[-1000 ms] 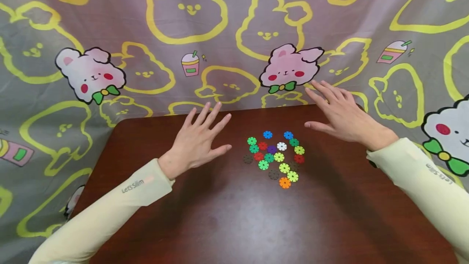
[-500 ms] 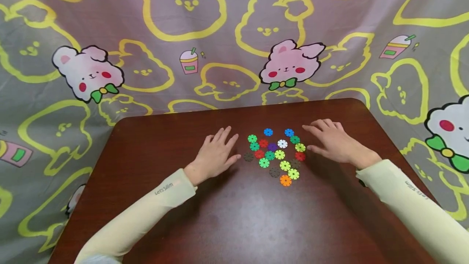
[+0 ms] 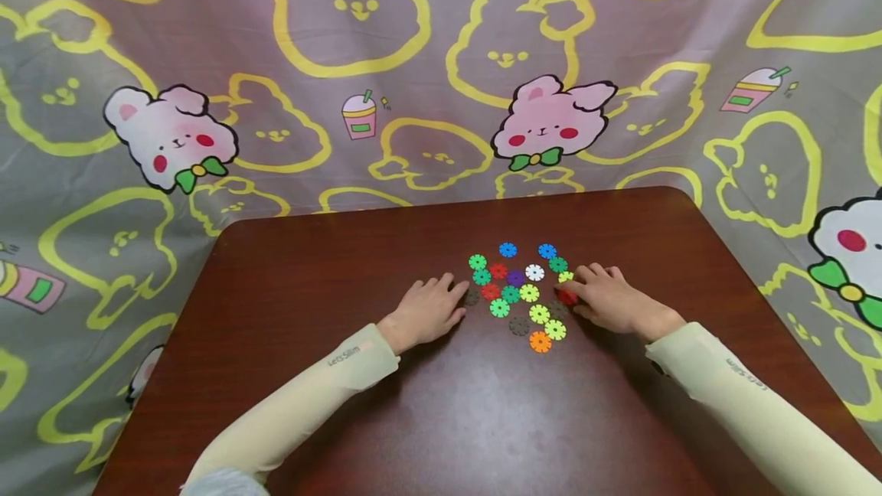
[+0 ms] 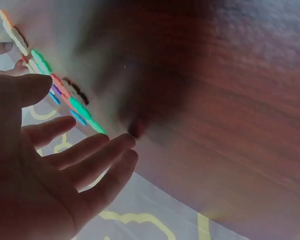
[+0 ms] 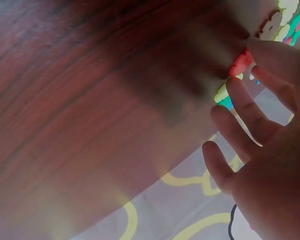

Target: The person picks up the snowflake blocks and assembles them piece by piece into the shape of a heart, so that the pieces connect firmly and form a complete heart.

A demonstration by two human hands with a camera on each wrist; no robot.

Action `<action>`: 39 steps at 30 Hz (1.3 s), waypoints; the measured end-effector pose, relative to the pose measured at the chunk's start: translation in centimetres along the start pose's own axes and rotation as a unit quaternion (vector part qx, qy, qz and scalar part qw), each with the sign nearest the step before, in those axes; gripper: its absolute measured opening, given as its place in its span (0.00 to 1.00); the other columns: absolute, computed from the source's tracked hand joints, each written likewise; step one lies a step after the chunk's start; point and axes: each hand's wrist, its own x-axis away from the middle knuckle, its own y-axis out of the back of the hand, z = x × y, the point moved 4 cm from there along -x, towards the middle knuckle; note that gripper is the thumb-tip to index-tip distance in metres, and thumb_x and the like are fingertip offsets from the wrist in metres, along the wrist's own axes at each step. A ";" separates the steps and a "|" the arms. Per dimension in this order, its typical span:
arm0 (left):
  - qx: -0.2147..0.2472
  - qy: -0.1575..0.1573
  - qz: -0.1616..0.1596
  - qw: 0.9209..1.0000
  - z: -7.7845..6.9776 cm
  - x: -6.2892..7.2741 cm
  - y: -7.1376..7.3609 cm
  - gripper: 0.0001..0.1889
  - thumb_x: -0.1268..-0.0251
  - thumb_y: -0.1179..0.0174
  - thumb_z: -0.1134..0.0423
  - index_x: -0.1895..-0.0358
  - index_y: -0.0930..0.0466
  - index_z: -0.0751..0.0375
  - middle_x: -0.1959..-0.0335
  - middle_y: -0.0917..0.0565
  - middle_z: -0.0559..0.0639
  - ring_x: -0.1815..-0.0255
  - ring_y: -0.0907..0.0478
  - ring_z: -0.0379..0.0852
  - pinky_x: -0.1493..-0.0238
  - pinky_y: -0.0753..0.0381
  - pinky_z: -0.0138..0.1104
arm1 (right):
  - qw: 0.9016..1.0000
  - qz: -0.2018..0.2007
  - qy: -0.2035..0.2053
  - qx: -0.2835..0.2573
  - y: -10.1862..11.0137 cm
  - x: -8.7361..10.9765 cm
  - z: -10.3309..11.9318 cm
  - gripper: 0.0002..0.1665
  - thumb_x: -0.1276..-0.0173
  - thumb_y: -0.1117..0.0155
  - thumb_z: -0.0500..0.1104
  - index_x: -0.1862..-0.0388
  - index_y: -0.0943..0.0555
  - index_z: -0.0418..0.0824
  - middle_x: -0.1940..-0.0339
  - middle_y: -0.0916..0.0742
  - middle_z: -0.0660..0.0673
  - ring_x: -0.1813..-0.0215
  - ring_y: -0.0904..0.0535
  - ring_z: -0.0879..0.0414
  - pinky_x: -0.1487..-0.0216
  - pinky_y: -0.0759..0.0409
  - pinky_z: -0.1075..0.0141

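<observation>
1. Bunny-print curtain [image 3: 413,44], hung all across twelve o'clock and round both flanks.
2. Below it, dark wooden table [image 3: 441,396], glossy, glare pooling toward six.
3. And across that surface, pale sleeves [image 3: 296,396], slanting up from seven and from five.
4. Now to the left hand [image 3: 426,312], close to nine o'clock of the scatter: fingers loosely spread, pinching nothing, just beside a dark disc [image 3: 472,297]; touching or not, impossible to tell.
5. Over to the right hand [image 3: 613,302], at three: fingers parted, gently bent, nothing pinched, right by a red disc [image 5: 240,64]; contact unclear.
6. Between both hands, flat notched discs [image 3: 511,295], loosely strewn: blue at twelve and one, orange disc [image 3: 540,342] near six.
7. Best played low, surely: fingertips light on the rims, sliding rather than plucking, both sides evenly, or likely stacking and skidding.
8. From the head, full layout and colours, but only backs of hands; from the wrists, palm sides, finger gaps, discs thin and edge-on.
</observation>
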 end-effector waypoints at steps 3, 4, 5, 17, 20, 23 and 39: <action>-0.021 -0.002 -0.002 1.000 -0.3 -0.3 -0.1 0.25 0.28 0.50 0.46 0.31 0.33 0.49 0.43 0.24 0.53 0.47 0.22 0.51 0.49 0.21 0.45 | 1.000 0.001 -0.001 -0.001 0.1 -0.2 0.1 0.27 0.42 0.28 0.42 0.41 0.21 0.45 0.59 0.21 0.47 0.53 0.29 0.48 0.52 0.35 0.49; -0.029 -0.002 -0.002 1.000 -0.4 -0.3 -0.1 0.25 0.28 0.50 0.46 0.31 0.33 0.48 0.43 0.23 0.53 0.47 0.22 0.51 0.49 0.21 0.45 | 1.000 0.002 -0.001 -0.003 0.0 -0.3 0.1 0.26 0.42 0.28 0.42 0.42 0.20 0.46 0.60 0.21 0.47 0.54 0.28 0.49 0.53 0.35 0.49; -0.036 -0.002 -0.003 0.999 -0.5 -0.4 -0.2 0.25 0.28 0.50 0.46 0.31 0.33 0.48 0.43 0.23 0.52 0.46 0.23 0.51 0.50 0.20 0.44 | 1.000 0.002 -0.001 -0.005 0.0 -0.3 0.1 0.26 0.42 0.28 0.42 0.43 0.20 0.46 0.61 0.21 0.48 0.55 0.28 0.50 0.53 0.35 0.49; -0.058 0.000 0.010 0.998 -0.9 0.0 -0.6 0.26 0.28 0.50 0.44 0.31 0.32 0.45 0.42 0.26 0.52 0.44 0.26 0.49 0.53 0.19 0.43 | 0.999 0.013 -0.013 -0.036 -0.2 -0.6 0.6 0.18 0.44 0.26 0.41 0.52 0.16 0.46 0.64 0.19 0.50 0.58 0.25 0.53 0.56 0.33 0.49; -0.045 0.000 -0.002 0.999 -0.7 0.2 -0.5 0.22 0.29 0.48 0.45 0.38 0.27 0.48 0.47 0.24 0.52 0.49 0.24 0.49 0.56 0.19 0.43 | 0.999 0.015 -0.017 -0.037 0.0 -0.9 0.7 0.17 0.44 0.26 0.41 0.54 0.16 0.46 0.65 0.18 0.50 0.59 0.24 0.53 0.57 0.33 0.49; -0.025 -0.004 -0.019 0.999 -0.4 0.3 -0.3 0.16 0.31 0.44 0.48 0.46 0.24 0.50 0.53 0.23 0.51 0.54 0.23 0.49 0.60 0.19 0.41 | 0.999 0.018 -0.021 -0.033 0.2 -1.0 0.6 0.16 0.45 0.26 0.42 0.56 0.16 0.46 0.65 0.18 0.51 0.59 0.24 0.53 0.58 0.33 0.50; 0.153 0.005 0.033 0.988 2.4 1.4 -0.1 0.12 0.41 0.33 0.53 0.64 0.23 0.56 0.53 0.30 0.52 0.55 0.35 0.49 0.54 0.30 0.40 | 0.986 0.103 -0.112 -0.063 0.0 -1.9 0.1 0.14 0.45 0.28 0.45 0.68 0.24 0.42 0.70 0.24 0.48 0.65 0.31 0.52 0.66 0.40 0.60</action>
